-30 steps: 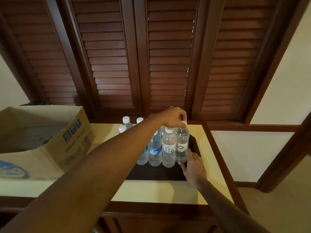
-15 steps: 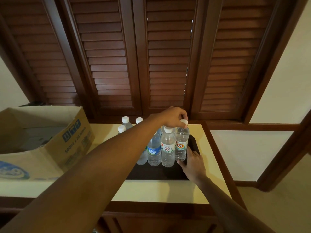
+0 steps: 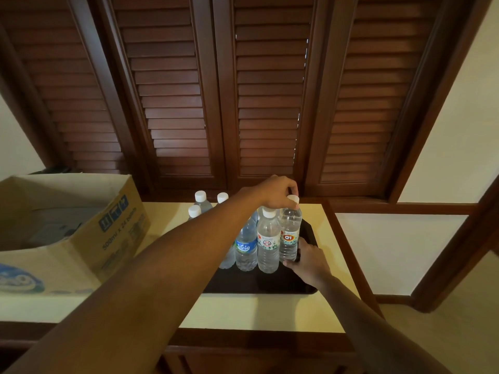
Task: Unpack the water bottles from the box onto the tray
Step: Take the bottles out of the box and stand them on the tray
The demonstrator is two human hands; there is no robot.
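Note:
Several clear water bottles with white caps stand on a dark tray (image 3: 270, 283) on the cream counter. My left hand (image 3: 278, 191) reaches across and pinches the cap of the rightmost bottle (image 3: 289, 233), the one with a red and white label. My right hand (image 3: 307, 259) rests on the tray, fingers around that bottle's base. Beside it stand a bottle with a white label (image 3: 268, 244) and one with a blue label (image 3: 246, 247). Three more caps show behind my left forearm. The open cardboard box (image 3: 81, 238) sits at the left.
Dark wooden louvred shutters (image 3: 243, 103) rise directly behind the counter. The counter (image 3: 256, 311) has a wooden edge at front and right. A white wall panel and floor lie to the right.
The rightmost bottle has shifted slightly back on the tray with both hands on it. My right hand followed its base.

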